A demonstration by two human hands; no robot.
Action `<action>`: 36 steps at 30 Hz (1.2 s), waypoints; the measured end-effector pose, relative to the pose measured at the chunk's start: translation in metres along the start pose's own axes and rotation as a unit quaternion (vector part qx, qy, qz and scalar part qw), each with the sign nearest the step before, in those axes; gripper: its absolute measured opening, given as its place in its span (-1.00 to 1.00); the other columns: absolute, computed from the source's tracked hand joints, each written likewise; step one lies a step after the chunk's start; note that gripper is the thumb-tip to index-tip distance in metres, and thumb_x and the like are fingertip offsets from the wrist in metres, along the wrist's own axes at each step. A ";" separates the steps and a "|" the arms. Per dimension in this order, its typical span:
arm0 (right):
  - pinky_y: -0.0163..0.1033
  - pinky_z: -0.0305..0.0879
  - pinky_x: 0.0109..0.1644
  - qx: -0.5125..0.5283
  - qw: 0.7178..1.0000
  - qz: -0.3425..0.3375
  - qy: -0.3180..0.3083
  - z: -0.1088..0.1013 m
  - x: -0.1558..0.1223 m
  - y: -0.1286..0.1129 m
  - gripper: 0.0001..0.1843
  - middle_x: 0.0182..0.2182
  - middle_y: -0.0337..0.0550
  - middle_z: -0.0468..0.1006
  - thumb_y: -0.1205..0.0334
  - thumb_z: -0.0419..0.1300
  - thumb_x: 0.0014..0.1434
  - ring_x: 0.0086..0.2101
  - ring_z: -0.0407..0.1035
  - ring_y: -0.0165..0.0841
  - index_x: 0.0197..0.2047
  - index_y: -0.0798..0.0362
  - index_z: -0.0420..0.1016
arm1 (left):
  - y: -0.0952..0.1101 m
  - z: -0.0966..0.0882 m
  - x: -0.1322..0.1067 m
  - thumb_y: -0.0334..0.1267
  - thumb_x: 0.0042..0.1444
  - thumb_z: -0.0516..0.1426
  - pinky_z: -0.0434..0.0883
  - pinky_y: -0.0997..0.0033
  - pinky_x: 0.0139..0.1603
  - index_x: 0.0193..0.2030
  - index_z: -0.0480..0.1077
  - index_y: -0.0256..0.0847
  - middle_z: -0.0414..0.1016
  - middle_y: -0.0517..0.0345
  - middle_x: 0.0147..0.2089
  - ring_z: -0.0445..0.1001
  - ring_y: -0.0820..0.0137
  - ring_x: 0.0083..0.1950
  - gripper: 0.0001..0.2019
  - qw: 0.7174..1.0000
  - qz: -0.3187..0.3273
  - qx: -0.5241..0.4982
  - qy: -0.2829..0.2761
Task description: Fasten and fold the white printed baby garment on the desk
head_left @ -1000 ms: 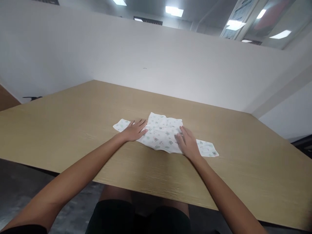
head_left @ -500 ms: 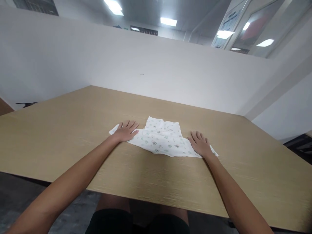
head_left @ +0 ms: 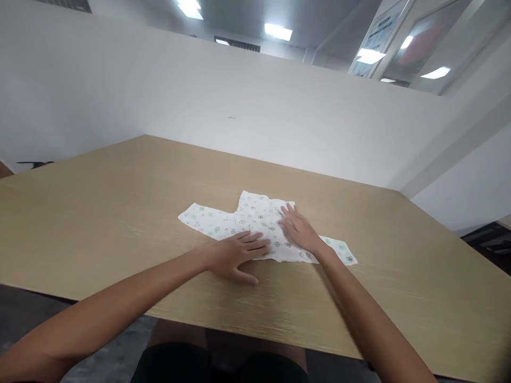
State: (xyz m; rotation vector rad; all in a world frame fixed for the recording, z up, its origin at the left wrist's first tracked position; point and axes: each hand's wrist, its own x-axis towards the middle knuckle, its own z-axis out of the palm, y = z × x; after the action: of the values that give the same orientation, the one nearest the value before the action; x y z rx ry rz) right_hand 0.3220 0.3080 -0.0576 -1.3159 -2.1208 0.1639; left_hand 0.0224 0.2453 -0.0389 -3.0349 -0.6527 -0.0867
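Observation:
A small white long-sleeved baby top point(head_left: 215, 221) with a printed pattern lies spread on the table, sleeves out to both sides and its body pointing away from me. My left hand point(head_left: 235, 257) rests open at the edge nearest me, fingers over the cloth, thumb towards the tabletop. My right hand point(head_left: 299, 229) is open over the right part of the body, its fingertips slightly blurred near the far right corner. Both hands cover parts of the print, and neither grips the fabric.
The wooden tabletop point(head_left: 120, 207) reaches to a white partition wall point(head_left: 255, 117) at the back. A dark thin object point(head_left: 35, 164) shows beyond the left edge. A black item point(head_left: 489, 247) stands beyond the right edge. My legs are under the front edge.
Both hands have moved inward from the sleeves onto the middle of the top, the left also nearer to me. The sleeve ends are now uncovered, and the top stays flat in place.

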 end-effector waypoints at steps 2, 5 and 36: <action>0.22 -0.31 0.59 -0.019 0.998 -0.026 -0.047 0.007 0.026 -0.017 -0.14 0.58 -0.04 -0.21 -0.29 -0.20 0.51 0.55 -0.43 0.01 0.64 0.07 -0.02 | 0.005 0.003 -0.001 0.47 0.28 0.01 -0.34 -0.03 0.67 0.66 -0.15 0.01 -0.23 0.17 0.66 -0.31 0.05 0.69 -0.02 1.000 -0.007 -0.004 -0.013; 0.21 -0.29 0.59 -0.046 0.995 -0.033 -0.080 0.021 0.063 -0.028 -0.20 0.58 0.02 -0.19 -0.18 -0.23 0.54 0.55 -0.36 0.02 0.65 0.11 -0.07 | 0.007 0.002 -0.005 0.49 0.25 0.02 -0.33 -0.07 0.67 0.66 -0.13 0.07 -0.30 0.20 0.67 -0.36 0.02 0.68 -0.02 1.000 -0.009 -0.007 -0.019; -0.27 0.02 -0.38 0.156 0.969 0.184 -0.048 -0.089 -0.081 0.125 -0.43 -0.46 -0.23 0.29 -0.22 0.43 -0.05 -0.43 0.11 -0.42 -0.43 0.07 0.28 | -0.133 -0.091 -0.101 0.09 0.13 0.15 0.33 0.30 -0.20 -0.29 0.31 -0.22 0.45 0.06 -0.25 0.35 0.32 -0.23 -0.64 0.925 -0.379 -0.015 0.008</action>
State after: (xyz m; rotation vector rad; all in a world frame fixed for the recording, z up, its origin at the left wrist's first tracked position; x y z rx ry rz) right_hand 0.4926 0.2827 -0.0749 -1.5156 -1.8115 0.7004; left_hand -0.1281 0.3206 0.0491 -2.6013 -1.7793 -0.1366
